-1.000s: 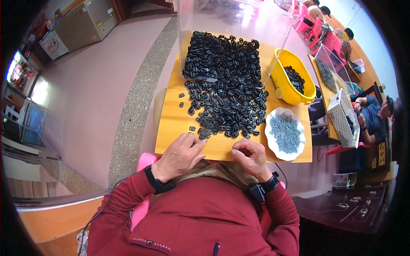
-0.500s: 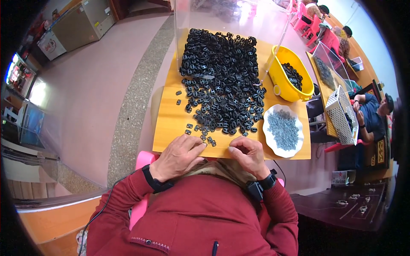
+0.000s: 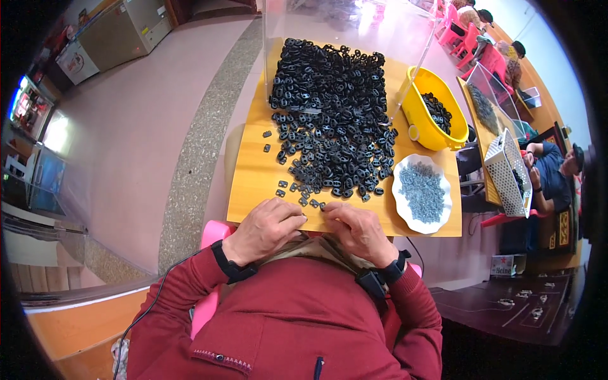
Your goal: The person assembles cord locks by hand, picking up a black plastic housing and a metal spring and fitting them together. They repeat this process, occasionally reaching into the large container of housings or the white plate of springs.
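Note:
On the wooden table lies a large heap of small black two-hole plastic pieces (image 3: 335, 120) that look like cord locks. Several loose flat dark pieces (image 3: 282, 192) are scattered at its near left side. At the table's front edge, my left hand (image 3: 266, 229) is closed, thumb and forefinger together; what they hold is mostly hidden. My right hand (image 3: 360, 229) is beside it, its fingertips pinched at a small black piece (image 3: 322, 206) just below the heap. To the right, a white scalloped plate (image 3: 405, 212) holds many tiny grey bits, too small to name.
A clear acrylic screen (image 3: 266, 63) stands over the heap's far part. Behind the plate is a yellow tub (image 3: 462, 134) with more black pieces. Farther right, a co-worker (image 3: 551, 168) sits by a white perforated basket (image 3: 500, 166). A dark cable runs along my left sleeve.
My right hand has moved left and forward, its fingertips reaching a loose piece near the heap. My left hand has hardly moved. The view has shifted slightly.

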{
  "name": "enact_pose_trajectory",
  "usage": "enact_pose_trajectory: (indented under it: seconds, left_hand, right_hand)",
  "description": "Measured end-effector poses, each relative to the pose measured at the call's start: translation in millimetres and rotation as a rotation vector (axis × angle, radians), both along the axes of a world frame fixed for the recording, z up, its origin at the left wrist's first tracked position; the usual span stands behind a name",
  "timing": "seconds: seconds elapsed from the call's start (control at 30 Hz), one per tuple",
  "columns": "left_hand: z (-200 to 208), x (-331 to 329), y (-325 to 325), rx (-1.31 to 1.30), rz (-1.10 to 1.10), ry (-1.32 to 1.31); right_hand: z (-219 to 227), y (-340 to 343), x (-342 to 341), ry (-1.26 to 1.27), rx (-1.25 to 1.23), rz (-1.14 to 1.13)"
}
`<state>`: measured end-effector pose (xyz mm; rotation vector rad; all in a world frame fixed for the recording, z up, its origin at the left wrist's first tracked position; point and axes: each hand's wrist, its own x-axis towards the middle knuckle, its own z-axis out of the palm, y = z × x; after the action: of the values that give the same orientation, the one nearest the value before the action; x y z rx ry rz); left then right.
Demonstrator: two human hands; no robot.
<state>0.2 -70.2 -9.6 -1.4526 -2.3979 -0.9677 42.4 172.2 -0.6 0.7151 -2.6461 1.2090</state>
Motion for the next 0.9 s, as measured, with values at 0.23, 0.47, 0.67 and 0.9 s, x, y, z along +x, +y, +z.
enact_pose_trajectory:
  seconds: [0.23, 0.47, 0.67, 0.9]
  left_hand:
    - [-3, 0, 2, 0.01, -0.004, 0.01]
    - [-5, 0, 1, 0.035, -0.059, -0.062]
    - [2, 6, 3, 0.271, 0.136, -0.594]
    - [5, -5, 4, 0.532, 0.187, -1.205]
  right_hand:
    - [-1, 4, 0, -0.026, -0.148, -0.073]
    - [-3, 6, 1, -0.071, -0.156, -0.099]
    - [-4, 9, 2, -0.192, -0.187, -0.154]
    - [-12, 12, 2, -0.212, -0.236, -0.163]
